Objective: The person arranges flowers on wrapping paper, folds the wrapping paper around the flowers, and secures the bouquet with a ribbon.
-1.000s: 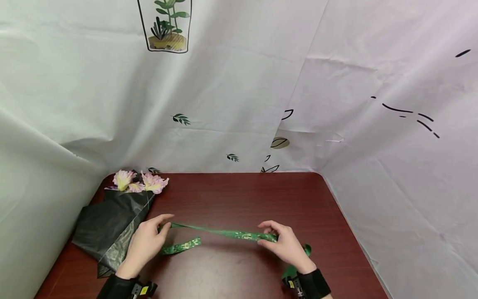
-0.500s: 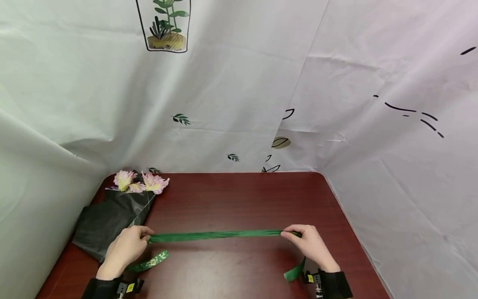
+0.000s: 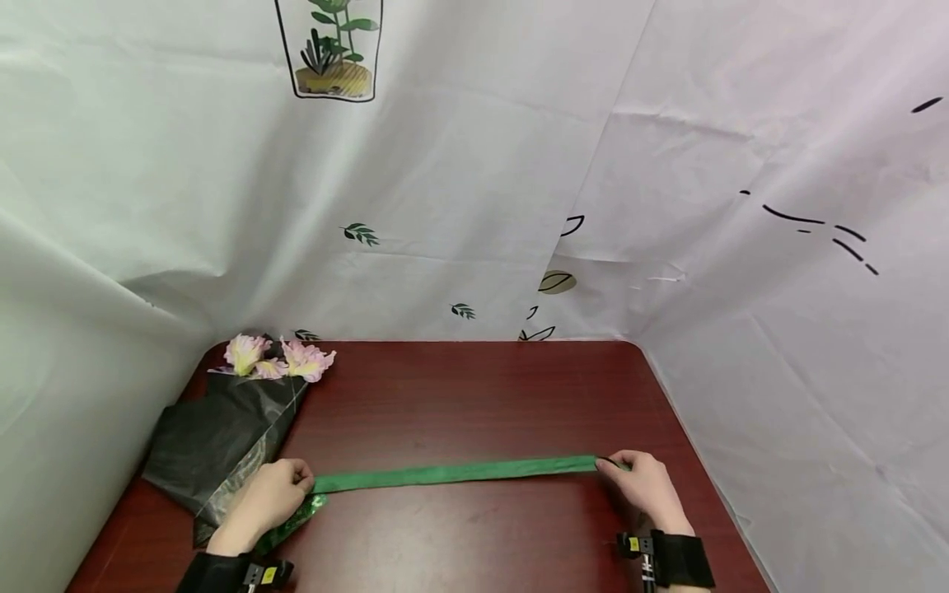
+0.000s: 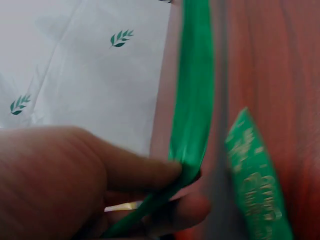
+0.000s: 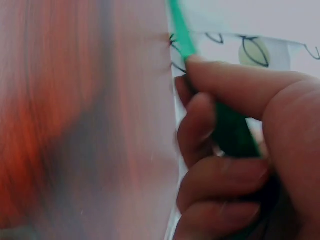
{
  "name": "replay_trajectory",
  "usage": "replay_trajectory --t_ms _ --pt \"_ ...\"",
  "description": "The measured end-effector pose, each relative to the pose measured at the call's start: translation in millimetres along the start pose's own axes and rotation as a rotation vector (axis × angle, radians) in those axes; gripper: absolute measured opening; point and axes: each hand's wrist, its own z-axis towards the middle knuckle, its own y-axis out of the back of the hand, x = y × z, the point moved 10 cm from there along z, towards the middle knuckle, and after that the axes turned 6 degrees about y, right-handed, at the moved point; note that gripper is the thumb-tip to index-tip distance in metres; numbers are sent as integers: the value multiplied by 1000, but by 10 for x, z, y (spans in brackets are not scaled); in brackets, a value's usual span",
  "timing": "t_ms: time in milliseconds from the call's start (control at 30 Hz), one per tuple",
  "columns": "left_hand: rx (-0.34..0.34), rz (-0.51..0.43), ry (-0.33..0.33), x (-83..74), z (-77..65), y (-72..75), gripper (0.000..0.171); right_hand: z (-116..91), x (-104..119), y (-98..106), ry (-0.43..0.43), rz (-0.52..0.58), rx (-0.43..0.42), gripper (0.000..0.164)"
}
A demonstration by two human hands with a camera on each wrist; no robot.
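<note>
Where ribbon (image 3: 454, 473) stretches, flowers (image 3: 305, 360) beyond, wrapping (image 3: 218, 436) part-hidden

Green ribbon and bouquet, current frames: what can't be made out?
Green ribbon, right-hand end: head view, hidden by the right hand's grip; right wrist view, behind the fingers.
Gold print on the ribbon's loose part: left wrist view, too blurred to read.
Anything below the pink flowers: head view, hidden by the black wrapping.
Wrapping's lower right edge: head view, partly covered by the left hand's grip.
</note>
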Motion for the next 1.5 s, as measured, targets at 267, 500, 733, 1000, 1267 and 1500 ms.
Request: replay_trajectory --t_ms 267,500,733,1000,1267,1500 --pt "-19 -20 28 22 11 -51 33 65 -270 -9 -83 -38 -17 30" --pt "-114 14 19 9 42 -3 33 89 -291 44 -69 -53 -101 33" --pt "-120 8 34 31 90 -47 22 75 -293 51 -41 -73 -157 37" --pt "-127 -4 13 13 108 -31 32 62 -118 -20 28 -118 -148 53" --pt "-222 29 -88 -80 64 15 36 72 -106 -102 40 -141 -79 56" --pt "-404 -31 -166 -67 -95 193 38 48 -35 -125 48 -132 -103 54"
